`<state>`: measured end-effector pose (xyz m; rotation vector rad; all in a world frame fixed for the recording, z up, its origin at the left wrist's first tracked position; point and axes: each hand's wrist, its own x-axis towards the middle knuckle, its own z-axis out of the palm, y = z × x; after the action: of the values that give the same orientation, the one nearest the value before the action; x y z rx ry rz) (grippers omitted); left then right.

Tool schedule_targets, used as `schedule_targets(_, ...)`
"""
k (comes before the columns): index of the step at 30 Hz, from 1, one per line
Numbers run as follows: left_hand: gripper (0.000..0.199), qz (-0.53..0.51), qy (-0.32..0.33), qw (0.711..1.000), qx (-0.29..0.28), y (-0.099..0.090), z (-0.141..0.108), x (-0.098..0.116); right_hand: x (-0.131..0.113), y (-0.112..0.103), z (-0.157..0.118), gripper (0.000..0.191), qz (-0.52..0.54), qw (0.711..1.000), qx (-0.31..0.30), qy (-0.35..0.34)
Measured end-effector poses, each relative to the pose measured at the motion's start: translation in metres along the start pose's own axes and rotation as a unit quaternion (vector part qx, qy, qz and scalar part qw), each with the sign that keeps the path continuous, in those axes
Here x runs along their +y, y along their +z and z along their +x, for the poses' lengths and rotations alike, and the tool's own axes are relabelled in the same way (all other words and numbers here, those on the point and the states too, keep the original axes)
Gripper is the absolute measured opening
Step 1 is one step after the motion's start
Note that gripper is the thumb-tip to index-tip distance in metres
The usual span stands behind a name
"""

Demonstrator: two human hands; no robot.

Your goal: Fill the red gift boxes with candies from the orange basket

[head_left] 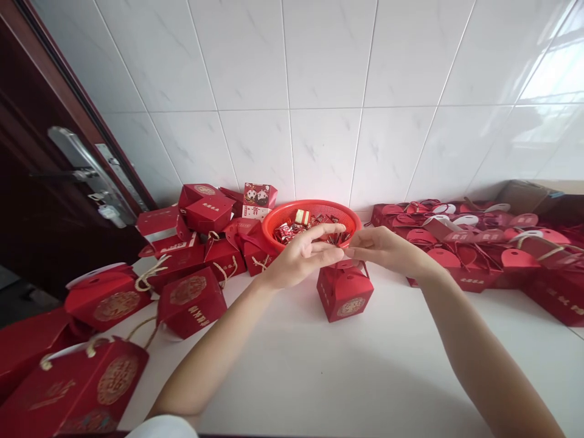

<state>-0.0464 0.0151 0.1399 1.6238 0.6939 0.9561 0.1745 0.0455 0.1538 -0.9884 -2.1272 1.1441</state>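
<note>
Hands (294, 260) (387, 248) part-curled, grip unclear, over sm. squarish red card box (335, 293) w/ rnd gold motif (352, 306).

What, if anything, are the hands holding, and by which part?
Cannot be told for certain: the left hand and right hand are close together at the top of the small red gift box; any grip is hidden.

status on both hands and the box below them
Left hand and right hand meet at top of red box, grip unclear. Box upright on white table. Red basket close behind.
</note>
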Motion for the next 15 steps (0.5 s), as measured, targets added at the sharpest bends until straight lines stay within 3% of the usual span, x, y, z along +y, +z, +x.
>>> schedule_targets(3, 0.064, 0.027, 0.002, 1.0, -0.004, 0.005, -0.001, -0.005, -0.002, 0.006, 0.003, 0.026, -0.014, 1.0, -0.003, 0.016)
schedule_targets(8, 0.07, 0.105, 0.015, 0.994, -0.041, 0.014, -0.005, -0.007, 0.003, 0.019, 0.006, 0.032, -0.078, 0.994, 0.073, 0.015)
schedule_targets(11, 0.075, 0.15, 0.026, 0.987, -0.042, 0.016, -0.007, -0.006, 0.003, 0.023, 0.004, 0.022, -0.094, 0.991, 0.095, 0.007)
schedule_targets(15, 0.074, 0.132, 0.052, 0.989, -0.048, 0.017, -0.006, -0.009, 0.003, 0.025, 0.002, 0.011, -0.102, 0.987, 0.126, -0.006)
